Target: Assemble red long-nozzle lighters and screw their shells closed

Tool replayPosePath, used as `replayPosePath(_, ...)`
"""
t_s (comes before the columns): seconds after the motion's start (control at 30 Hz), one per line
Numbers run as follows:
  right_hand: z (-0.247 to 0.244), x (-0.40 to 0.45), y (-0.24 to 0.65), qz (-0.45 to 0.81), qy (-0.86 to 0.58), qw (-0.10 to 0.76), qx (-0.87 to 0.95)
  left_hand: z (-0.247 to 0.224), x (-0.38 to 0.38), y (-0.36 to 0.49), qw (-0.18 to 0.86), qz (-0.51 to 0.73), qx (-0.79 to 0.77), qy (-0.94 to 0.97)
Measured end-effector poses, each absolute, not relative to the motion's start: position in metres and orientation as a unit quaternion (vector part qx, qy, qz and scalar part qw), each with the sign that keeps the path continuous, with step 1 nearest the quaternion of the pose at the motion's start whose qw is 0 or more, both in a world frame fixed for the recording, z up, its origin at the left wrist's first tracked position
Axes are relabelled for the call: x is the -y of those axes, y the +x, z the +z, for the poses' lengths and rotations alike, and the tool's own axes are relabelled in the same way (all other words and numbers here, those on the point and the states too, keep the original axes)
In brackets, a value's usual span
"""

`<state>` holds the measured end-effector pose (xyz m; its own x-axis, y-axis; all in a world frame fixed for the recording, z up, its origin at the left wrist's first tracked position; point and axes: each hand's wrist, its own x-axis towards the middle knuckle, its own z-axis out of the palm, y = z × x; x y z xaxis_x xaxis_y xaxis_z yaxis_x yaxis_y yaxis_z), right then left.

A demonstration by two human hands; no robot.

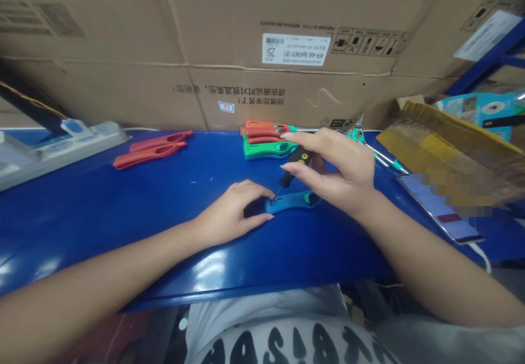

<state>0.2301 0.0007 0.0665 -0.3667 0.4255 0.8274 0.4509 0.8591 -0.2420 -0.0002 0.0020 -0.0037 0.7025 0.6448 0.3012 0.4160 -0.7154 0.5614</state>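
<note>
from my remote seat i am watching the blue casing (292,201) lying flat on the blue desk (164,260), near its front edge and between my two hands. with my left grip (272,206) i am keeping thumb and index finger slightly parted, closing lightly on the left end of the casing, one fingertip on each long side; the other fingers are curling behind the index finger. with my right grip (292,152) i am holding the dark screwdriver (298,159) by its handle, which is showing yellow rings; the fingers are closing around it, and i am tilting it so its thin shaft is running down to the casing's left end, close to my left fingertips. a bit of green is showing in the opening at the casing's right end.

beyond my hands, orange and red casings (264,129) are lying stacked over a green casing (262,151), and metal rods (379,153) with green parts are resting to their right. two red casings (153,151) are lying at the left, near a white power strip (61,153). two tiny metal pieces (202,180) are sitting apart on the desk. a phone (441,208) is lying at the right, with a white cable (480,253) plugged in. a large cardboard box (221,36) is standing behind everything.
</note>
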Motion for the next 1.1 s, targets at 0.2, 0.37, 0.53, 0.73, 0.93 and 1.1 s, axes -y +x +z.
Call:
replayPosePath(0.2,0.0679,-0.0013,0.2285,0.142,-0.285,0.465,0.826,-0.0046,-0.0032,-0.0004,0.233,0.249,-0.296,0.892)
replayPosePath(0.37,0.0656,-0.003,0.2296,-0.003,-0.259,0.503,0.825,-0.004,-0.0018,-0.001,0.232,0.249,-0.296,0.892)
replayPosePath(0.53,0.0671,-0.0018,0.2294,0.166,-0.282,0.466,0.822,-0.0027,-0.0005,-0.0002,0.239,0.247,-0.297,0.891)
replayPosePath(0.73,0.0668,-0.0051,0.2294,0.001,-0.254,0.519,0.816,-0.0037,-0.0018,0.0006,0.234,0.248,-0.297,0.892)
replayPosePath(0.93,0.0669,-0.0031,0.2277,0.242,-0.255,0.446,0.823,-0.0037,-0.0021,-0.0002,0.237,0.251,-0.293,0.892)
replayPosePath(1.1,0.0661,-0.0046,0.2278,0.067,-0.273,0.51,0.813,-0.0034,-0.0012,-0.0005,0.233,0.246,-0.297,0.893)
